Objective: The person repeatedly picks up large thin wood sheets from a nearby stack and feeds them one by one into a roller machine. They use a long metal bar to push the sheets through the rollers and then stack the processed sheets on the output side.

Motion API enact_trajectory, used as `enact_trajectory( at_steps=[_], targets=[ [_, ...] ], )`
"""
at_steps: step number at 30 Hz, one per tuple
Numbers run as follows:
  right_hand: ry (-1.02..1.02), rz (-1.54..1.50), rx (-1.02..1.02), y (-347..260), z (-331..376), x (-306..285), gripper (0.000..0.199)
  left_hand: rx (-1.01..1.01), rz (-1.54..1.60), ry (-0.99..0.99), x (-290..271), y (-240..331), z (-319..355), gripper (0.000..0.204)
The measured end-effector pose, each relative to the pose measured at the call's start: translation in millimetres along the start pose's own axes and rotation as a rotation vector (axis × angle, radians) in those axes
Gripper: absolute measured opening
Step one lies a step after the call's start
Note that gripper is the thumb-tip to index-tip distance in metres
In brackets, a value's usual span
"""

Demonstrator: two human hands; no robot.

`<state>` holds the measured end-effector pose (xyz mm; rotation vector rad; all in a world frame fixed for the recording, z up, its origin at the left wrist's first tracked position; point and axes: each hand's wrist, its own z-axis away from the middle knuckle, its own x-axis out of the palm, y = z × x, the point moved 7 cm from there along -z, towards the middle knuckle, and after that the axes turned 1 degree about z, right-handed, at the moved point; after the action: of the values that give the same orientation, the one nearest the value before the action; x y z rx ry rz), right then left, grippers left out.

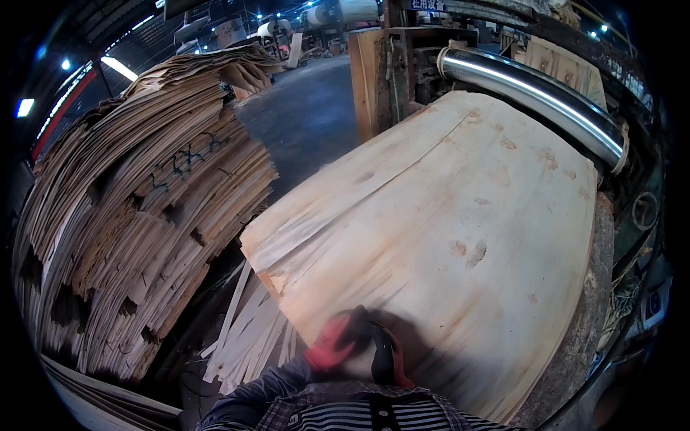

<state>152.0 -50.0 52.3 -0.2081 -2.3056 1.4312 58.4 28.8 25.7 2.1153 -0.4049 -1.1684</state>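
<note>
Veneer sheet [445, 237], pale, broad and marked with brown knots, lies in front of the person, its far end near a shiny metal roller [532, 104]; a long split runs down its left part, and its near edge reaches the hands; the left hand [336, 345], in a red and dark glove, is at that near edge, its fingers toward the middle; the right hand [392, 355], also red and dark, is just beside it; both are blurred, so I cannot tell whether either grips the wood or merely rests there, nor how far the fingers are spread.

Writing shows in two places: dark blue-green strokes [188, 161] cross the layered edges of the tall veneer stack [144, 237] on the left; a small blue sign [429, 5] with pale characters sits at the top, above the roller; at the far right is a white-and-blue object [652, 307], too small to tell whether it is a container or holds anything; loose wood strips [248, 334] lie between the stack and the sheet; a wooden board [368, 86] stands upright left of the roller.
</note>
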Motion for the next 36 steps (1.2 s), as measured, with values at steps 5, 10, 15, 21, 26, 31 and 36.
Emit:
enact_trajectory(
  at_steps=[5, 10, 15, 21, 26, 31, 36],
  targets=[
    [0.059, -0.138, 0.077, 29.3, 3.6, -6.8, 0.041, 0.017, -0.014, 0.016, 1.4, 1.1, -1.0, 0.065],
    [0.003, 0.142, -0.195, -2.1, -3.1, -2.0, 0.044, -0.016, 0.017, -0.009, 2.6, -3.5, 0.1, 0.065],
    [0.053, 0.017, 0.059, 4.8, 0.7, -4.8, 0.034, 0.015, -0.063, 0.042, 3.9, -5.2, 6.9, 0.066],
    [0.044, -0.045, 0.087, 12.7, 3.7, -9.8, 0.043, 0.023, -0.097, 0.053, 8.7, -16.4, 6.0, 0.062],
    [-0.217, 0.189, -0.112, -36.3, -7.2, -6.2, 0.061, 0.031, -0.102, 0.015, 5.9, 0.8, -8.3, 0.063],
    [-0.304, 0.260, 0.000, -10.2, 2.2, -13.9, 0.048, 0.012, -0.114, 0.000, 16.1, -21.2, 2.5, 0.065],
    [0.097, 0.069, 0.262, 57.0, 35.1, -18.5, 0.035, 0.052, -0.351, 0.193, 20.8, -16.5, 13.1, 0.049]
  ],
)
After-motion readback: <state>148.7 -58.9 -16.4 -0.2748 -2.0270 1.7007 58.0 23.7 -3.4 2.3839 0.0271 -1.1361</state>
